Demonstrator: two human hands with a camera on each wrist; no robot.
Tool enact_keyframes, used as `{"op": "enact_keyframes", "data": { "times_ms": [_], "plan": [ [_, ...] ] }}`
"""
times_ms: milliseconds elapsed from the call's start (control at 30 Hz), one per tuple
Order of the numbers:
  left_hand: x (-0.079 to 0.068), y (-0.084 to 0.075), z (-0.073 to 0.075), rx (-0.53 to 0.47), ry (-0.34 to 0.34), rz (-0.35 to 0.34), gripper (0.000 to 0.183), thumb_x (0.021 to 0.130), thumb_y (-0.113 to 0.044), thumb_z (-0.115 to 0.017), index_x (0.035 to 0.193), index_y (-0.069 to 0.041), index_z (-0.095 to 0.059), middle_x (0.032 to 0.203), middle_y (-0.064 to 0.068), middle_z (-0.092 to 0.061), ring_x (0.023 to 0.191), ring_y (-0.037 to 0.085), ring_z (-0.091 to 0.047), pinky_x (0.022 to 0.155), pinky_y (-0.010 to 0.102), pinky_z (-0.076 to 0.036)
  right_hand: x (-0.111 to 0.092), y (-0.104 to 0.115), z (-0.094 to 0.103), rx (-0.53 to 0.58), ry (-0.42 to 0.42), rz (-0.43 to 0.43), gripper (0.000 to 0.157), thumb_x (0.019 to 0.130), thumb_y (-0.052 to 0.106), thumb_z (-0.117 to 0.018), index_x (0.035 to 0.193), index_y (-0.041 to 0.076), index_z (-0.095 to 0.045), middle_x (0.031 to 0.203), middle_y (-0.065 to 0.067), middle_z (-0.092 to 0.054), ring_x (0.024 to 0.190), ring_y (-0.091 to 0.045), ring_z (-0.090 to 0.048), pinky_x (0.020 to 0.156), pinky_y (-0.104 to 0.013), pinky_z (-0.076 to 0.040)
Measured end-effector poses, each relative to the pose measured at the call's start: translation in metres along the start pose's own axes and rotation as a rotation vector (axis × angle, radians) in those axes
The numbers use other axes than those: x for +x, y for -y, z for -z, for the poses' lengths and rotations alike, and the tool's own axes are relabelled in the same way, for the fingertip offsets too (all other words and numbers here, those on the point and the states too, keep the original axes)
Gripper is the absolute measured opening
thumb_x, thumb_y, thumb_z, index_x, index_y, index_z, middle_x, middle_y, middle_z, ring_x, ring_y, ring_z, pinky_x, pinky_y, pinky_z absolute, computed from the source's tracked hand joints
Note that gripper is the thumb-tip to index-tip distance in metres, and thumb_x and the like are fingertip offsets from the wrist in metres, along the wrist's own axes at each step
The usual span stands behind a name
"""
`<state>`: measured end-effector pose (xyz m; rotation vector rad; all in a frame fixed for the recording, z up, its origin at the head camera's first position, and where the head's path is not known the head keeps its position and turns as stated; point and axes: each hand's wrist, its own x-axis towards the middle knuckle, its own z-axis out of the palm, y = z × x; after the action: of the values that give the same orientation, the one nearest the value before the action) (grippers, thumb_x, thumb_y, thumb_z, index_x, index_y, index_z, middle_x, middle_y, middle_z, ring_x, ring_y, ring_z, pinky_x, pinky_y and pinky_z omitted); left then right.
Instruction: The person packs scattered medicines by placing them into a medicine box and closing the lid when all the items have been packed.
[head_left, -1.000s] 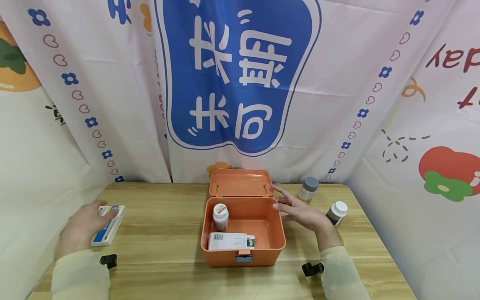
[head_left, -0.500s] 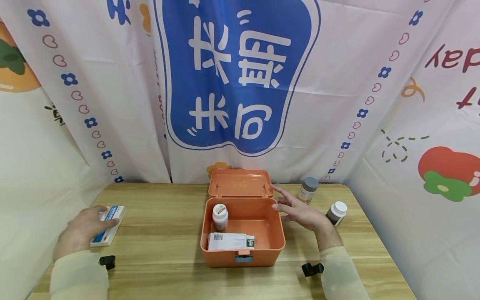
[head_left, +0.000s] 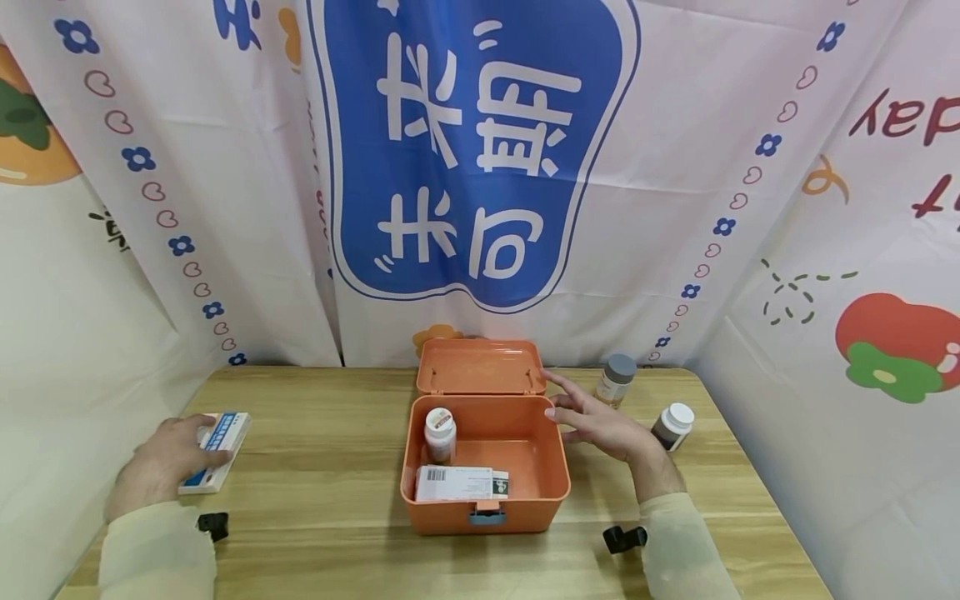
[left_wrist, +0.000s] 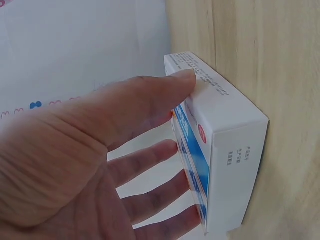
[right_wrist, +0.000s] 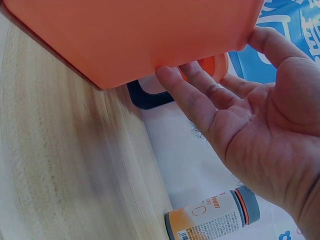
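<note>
The left hand (head_left: 161, 462) holds one blue-and-white box (head_left: 229, 435) between its fingers at left, the right hand (head_left: 603, 423) touches one orange case (head_left: 438, 518) with spread fingers, and two bottles (head_left: 617, 380) stand farther right.

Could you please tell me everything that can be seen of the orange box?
The orange box looks like smooth plastic, with a hinged lid standing open at the back and a blue-grey latch on its front wall. It sits upright on the wood-grain table. Inside, a white-capped bottle stands at the left and a white barcoded carton lies along the front. Fingers of the right hand appear to touch its right side.
</note>
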<state>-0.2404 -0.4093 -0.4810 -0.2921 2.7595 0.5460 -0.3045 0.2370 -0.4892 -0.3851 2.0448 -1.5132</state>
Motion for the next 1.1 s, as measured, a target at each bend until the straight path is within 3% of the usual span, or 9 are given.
{"op": "enact_keyframes", "data": {
  "times_ms": [267, 767, 1100],
  "plan": [
    [0.002, -0.002, -0.001, 0.023, -0.012, -0.011, 0.089, 0.092, -0.039, -0.078, 0.152, 0.012, -0.037, 0.145, 0.052, -0.030, 0.123, 0.062, -0.045, 0.101, 0.078, -0.042, 0.000, 0.000, 0.000, -0.004, -0.006, -0.011, 0.073, 0.107, 0.039, -0.061, 0.166, 0.047, -0.017, 0.166, -0.014, -0.041, 0.148, -0.033, -0.051, 0.114, -0.053, -0.054],
    [0.010, -0.010, 0.000, 0.060, -0.090, -0.149, 0.084, 0.094, -0.041, -0.074, 0.149, 0.014, -0.043, 0.145, 0.051, -0.036, 0.127, 0.067, -0.044, 0.104, 0.079, -0.041, 0.000, 0.001, 0.000, -0.003, -0.011, -0.021, 0.073, 0.107, 0.040, -0.061, 0.165, 0.048, -0.017, 0.167, -0.014, -0.037, 0.149, -0.034, -0.049, 0.115, -0.053, -0.054],
    [0.009, -0.028, -0.002, 0.088, -0.196, -0.228, 0.078, 0.092, -0.037, -0.077, 0.146, 0.011, -0.050, 0.145, 0.048, -0.043, 0.129, 0.067, -0.044, 0.105, 0.079, -0.040, 0.000, 0.001, -0.001, 0.005, -0.005, -0.010, 0.073, 0.108, 0.038, -0.060, 0.166, 0.047, -0.017, 0.166, -0.015, -0.039, 0.149, -0.033, -0.049, 0.114, -0.053, -0.054]
  ]
}}
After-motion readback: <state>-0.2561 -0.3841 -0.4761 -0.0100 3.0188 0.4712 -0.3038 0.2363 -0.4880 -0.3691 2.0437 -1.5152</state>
